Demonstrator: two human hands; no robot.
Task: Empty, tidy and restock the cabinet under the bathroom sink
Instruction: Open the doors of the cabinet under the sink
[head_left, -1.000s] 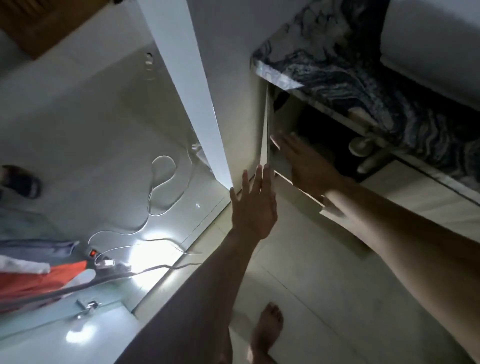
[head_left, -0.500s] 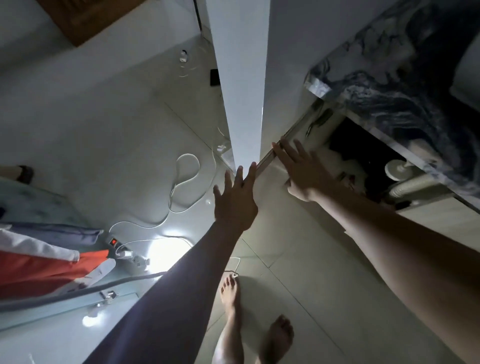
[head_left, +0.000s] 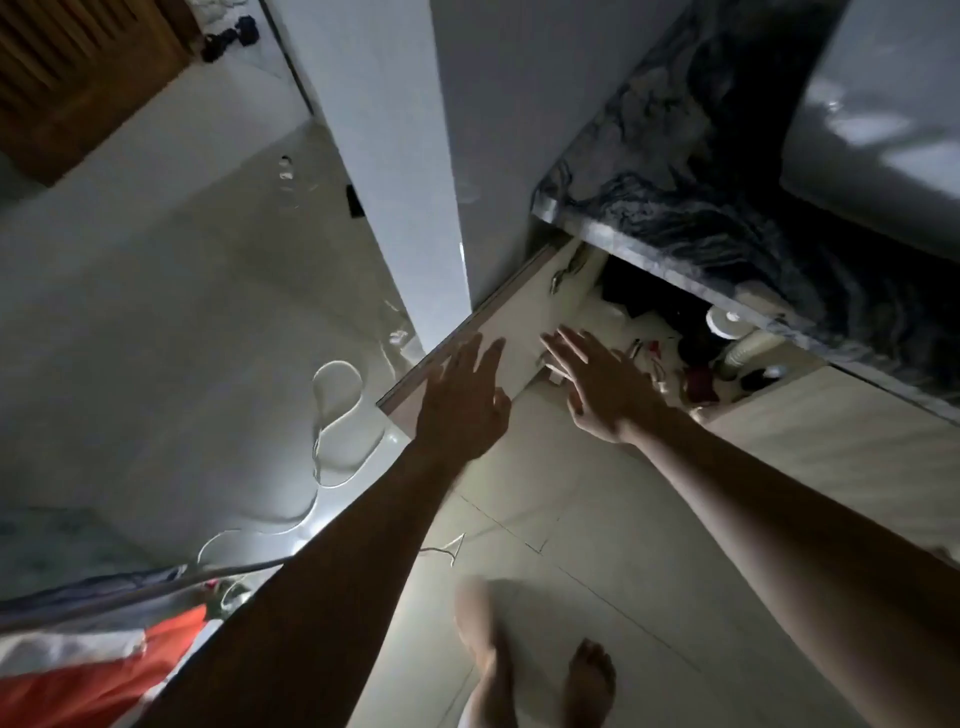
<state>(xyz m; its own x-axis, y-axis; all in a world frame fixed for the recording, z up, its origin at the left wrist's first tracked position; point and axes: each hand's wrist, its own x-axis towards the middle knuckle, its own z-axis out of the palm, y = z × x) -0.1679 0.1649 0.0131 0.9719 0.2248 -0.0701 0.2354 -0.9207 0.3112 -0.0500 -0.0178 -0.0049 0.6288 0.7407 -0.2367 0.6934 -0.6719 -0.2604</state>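
Left hand (head_left: 462, 402), centre frame: fingers spread, empty, over edge of open cabinet door (head_left: 524, 312) — contact unclear. Right hand (head_left: 597, 387), just right: flat, empty, at cabinet (head_left: 649, 296) mouth under the counter (head_left: 727, 218). Emptying barely begun, by appearance — next, reach inside, grasp one item among the clutter (head_left: 696, 379).

Polished dark-veined marble for the countertop (head_left: 727, 197); glossy white basin (head_left: 883, 130); smooth, matt, pale cabinet door (head_left: 524, 317); shiny, reflective floor tiles (head_left: 597, 519); slatted brown wood on the louvred door (head_left: 67, 78); soft orange cloth (head_left: 104, 680).
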